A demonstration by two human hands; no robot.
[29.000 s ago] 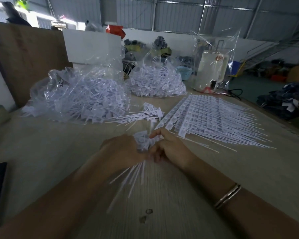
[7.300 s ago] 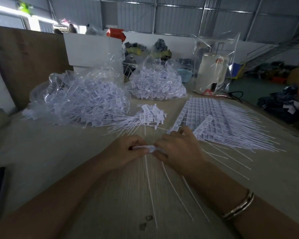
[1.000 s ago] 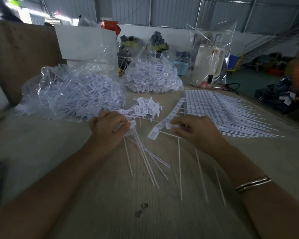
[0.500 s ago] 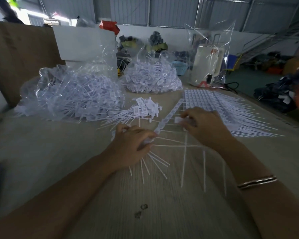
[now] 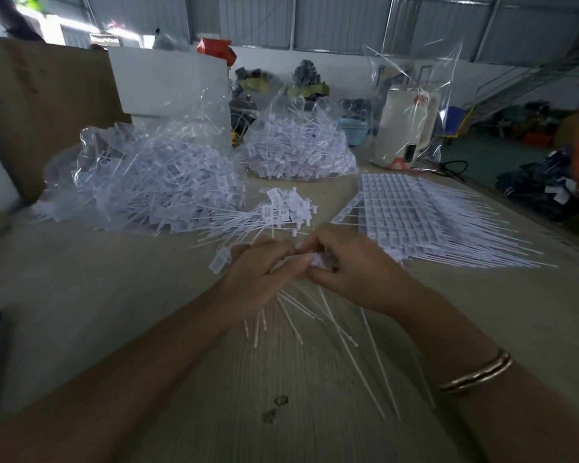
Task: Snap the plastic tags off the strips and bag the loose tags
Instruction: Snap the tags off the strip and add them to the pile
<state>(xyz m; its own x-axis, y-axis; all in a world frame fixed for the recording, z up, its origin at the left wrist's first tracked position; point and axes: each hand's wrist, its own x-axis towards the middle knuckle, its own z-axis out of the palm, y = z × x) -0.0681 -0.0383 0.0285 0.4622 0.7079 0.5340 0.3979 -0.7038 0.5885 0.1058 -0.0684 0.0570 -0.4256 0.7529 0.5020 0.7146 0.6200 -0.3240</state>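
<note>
My left hand and my right hand meet at the table's middle, both gripping a strip of white plastic tags. The heads are bunched between the fingers; the thin tails fan out toward me below the hands. One tag head sticks out left of my left hand. A small heap of loose tags lies just beyond the hands. A stack of unsnapped strips lies to the right. Two clear bags of loose tags stand behind: a large one at the left, a smaller one in the middle.
A brown board and a white box stand at the back left. A white appliance in a clear bag stands back right with a black cable. Dark clothing lies beyond the table's right edge.
My two hands have come together from apart, and the strip is now bunched between them. The tails have swung to point toward me.
</note>
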